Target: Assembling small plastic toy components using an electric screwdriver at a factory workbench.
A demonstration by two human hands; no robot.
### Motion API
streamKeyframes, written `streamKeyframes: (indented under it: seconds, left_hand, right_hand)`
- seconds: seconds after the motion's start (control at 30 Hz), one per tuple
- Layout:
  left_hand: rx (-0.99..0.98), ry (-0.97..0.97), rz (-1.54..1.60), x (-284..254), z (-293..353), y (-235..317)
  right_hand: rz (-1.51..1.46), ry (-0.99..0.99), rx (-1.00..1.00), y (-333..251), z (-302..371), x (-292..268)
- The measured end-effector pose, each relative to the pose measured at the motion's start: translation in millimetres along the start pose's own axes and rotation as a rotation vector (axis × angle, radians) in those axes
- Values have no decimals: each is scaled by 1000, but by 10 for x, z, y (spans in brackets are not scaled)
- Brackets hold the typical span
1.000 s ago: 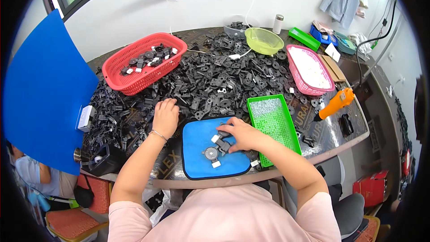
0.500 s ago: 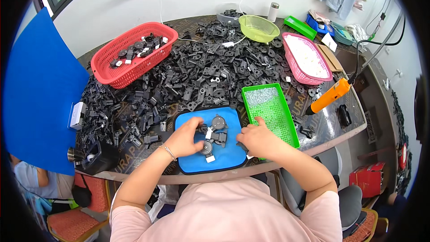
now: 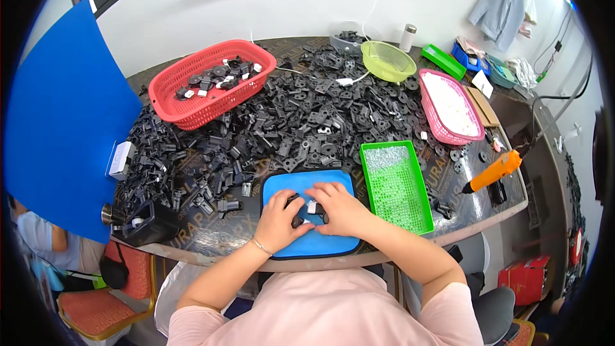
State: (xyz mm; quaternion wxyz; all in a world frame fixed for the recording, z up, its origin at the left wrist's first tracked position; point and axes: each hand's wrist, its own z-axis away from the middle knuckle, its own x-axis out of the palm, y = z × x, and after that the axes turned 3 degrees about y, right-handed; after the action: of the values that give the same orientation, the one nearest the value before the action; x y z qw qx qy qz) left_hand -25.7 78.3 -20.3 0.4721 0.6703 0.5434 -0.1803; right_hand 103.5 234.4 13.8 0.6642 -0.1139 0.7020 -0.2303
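Both hands are over a blue mat (image 3: 339,243) at the table's front edge. My left hand (image 3: 277,223) curls round a black plastic part (image 3: 296,221), its thumb pointing toward the other hand. Close beside it, my right hand (image 3: 341,210) has its fingers bent over a second dark part that carries a small white block (image 3: 312,207). The fingers cover most of both parts, so I cannot tell whether they are joined. To the right of the mat lies a green perforated tray (image 3: 430,208) with small silvery pieces (image 3: 389,156) at its far end.
Loose black plastic parts (image 3: 307,109) are heaped across the table. Around them stand a red basket (image 3: 186,120), a yellow-green colander (image 3: 389,70) and a pink basket (image 3: 442,125) of white pieces. An orange electric screwdriver (image 3: 493,172) hangs at right; a black bin (image 3: 150,224) sits at left.
My right hand has moved left from the tray's edge onto the mat, beside my left hand. The dark parts with round discs, visible before, are now mostly covered. The whole view has shifted slightly.
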Motion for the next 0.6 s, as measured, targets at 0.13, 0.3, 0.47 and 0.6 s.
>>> streamKeyframes:
  seconds: [0.13,0.3,0.47,0.6]
  left_hand:
    - [61,2,12,-205,-85,3]
    - [192,257,-340,-1101,-1126,-406]
    - [-409,249,-598,-1950,-1577,-789]
    - [-407,237,-552,-1913,-998,-781]
  right_hand:
    - [68,-14,76,-95,-38,-2]
    - [166,-44,146,-94,-84,-19]
    - [-55,-66,112,-88,-233,-224]
    - [-532,-247,235,-30,-700,-487]
